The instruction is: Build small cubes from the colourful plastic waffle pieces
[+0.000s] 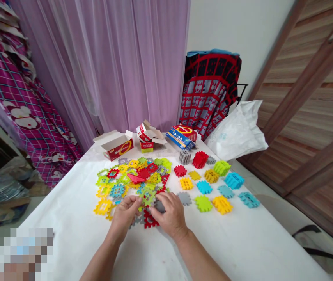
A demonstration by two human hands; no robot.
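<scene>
A heap of plastic interlocking tiles in several colours lies on the table in front of me. My left hand is closed, its thumb and fingers pinching the left edge of a lime green tile with a cut-out middle. Just right of it, my right hand curls its thumb and fingers around a grey tile, partly hidden by the fingers. A red tile lies beneath, between the two hands. On top of the heap rests a red flat piece.
Sorted stacks stand to the right: red, lime, blue and yellow. Behind the heap are an open red box, a small box and a blue box. A white plastic bag sits at the back right.
</scene>
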